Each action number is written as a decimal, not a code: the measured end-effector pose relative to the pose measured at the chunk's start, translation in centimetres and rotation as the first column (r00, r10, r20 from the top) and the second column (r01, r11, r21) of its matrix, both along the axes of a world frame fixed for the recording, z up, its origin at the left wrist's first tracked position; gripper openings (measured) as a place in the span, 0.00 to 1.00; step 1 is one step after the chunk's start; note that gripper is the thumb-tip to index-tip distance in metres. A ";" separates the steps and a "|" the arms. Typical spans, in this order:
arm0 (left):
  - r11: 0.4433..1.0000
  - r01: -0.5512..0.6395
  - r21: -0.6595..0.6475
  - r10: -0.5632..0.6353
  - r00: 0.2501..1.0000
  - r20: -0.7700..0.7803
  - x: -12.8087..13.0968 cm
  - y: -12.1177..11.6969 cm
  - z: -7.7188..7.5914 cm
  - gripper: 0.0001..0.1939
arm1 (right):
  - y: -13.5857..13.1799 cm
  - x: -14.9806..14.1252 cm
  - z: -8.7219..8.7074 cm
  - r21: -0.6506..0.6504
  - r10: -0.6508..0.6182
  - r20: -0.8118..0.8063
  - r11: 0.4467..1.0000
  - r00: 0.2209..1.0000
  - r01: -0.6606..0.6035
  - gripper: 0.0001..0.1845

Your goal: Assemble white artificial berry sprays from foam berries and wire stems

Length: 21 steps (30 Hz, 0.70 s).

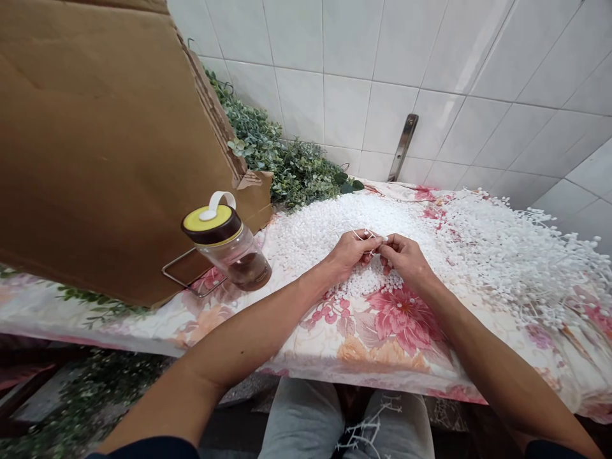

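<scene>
Nearest: white branched plastic pieces on my lap, over grey trousers. Then the floral tablecloth, front edge just beyond my knees. Above it, my left hand and right hand meet at the fingertips, thumbs and forefingers pinched together on a thin white stem; its exact end is hidden by my fingers. The stem sits between my hands, over the near part of the white bead heap. Looks very light, thin and springy, probably plastic; likely snaps or kinks if bent hard. The small round beads look smooth, so likely slippery. Best hold: fingertip pinch on the stem close to the bead, light pressure. Right of the heap, loose white beaded sprigs; left, yellow-lidded bottle by a cardboard box. Farther: green artificial foliage, tiled wall.
</scene>
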<state>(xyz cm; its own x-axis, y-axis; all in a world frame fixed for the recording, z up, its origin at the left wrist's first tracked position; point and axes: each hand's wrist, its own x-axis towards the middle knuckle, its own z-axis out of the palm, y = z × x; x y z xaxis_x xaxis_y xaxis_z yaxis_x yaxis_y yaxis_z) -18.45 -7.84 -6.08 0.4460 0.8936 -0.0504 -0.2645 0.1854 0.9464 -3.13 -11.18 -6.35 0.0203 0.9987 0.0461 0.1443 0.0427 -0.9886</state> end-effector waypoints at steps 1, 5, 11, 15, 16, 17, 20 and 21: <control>1.000 0.001 -0.002 -0.001 1.000 0.004 0.0 0.0 0.0 0.17 | 0.0 0.0 0.0 0.001 0.000 0.007 1.000 1.000 0.000 0.12; 1.000 0.013 0.005 -0.013 1.000 0.011 0.0 0.1 -0.2 0.18 | 0.2 0.4 -0.5 0.010 -0.001 0.027 1.000 1.000 0.000 0.13; 1.000 0.000 0.021 -0.001 1.000 0.016 0.0 0.2 -0.5 0.18 | 0.5 0.8 -1.4 0.026 0.016 0.035 1.000 0.999 -0.017 0.15; 0.999 -0.009 0.032 0.008 1.000 0.015 0.0 0.2 -0.6 0.16 | 0.3 0.6 -1.2 0.033 0.016 0.039 0.999 0.999 -0.017 0.13; 0.999 -0.009 0.034 0.008 1.000 0.015 0.0 0.2 -0.7 0.16 | 0.2 0.5 -1.1 0.029 0.011 0.033 0.999 0.999 -0.012 0.12; 0.999 -0.008 0.036 0.008 1.000 0.015 0.0 0.2 -0.7 0.16 | 0.2 0.5 -1.0 0.023 0.006 0.026 1.000 1.000 -0.007 0.12; 0.999 -0.005 0.041 0.004 1.000 0.025 0.0 0.2 -0.7 0.17 | 0.1 0.4 -0.9 0.013 -0.003 0.015 1.000 1.000 0.003 0.12; 0.999 -0.004 0.043 0.003 1.000 0.026 0.0 0.2 -0.7 0.17 | 0.1 0.4 -0.9 0.014 -0.002 0.016 1.000 1.000 0.001 0.12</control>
<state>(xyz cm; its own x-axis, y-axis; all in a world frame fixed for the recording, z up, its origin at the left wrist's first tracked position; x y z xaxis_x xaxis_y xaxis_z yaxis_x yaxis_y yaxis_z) -18.48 -7.62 -6.82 0.4432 0.8964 -0.0003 -0.2893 0.1433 0.9465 -2.77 -11.05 -7.20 0.0210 0.9979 0.0606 0.1605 0.0565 -0.9854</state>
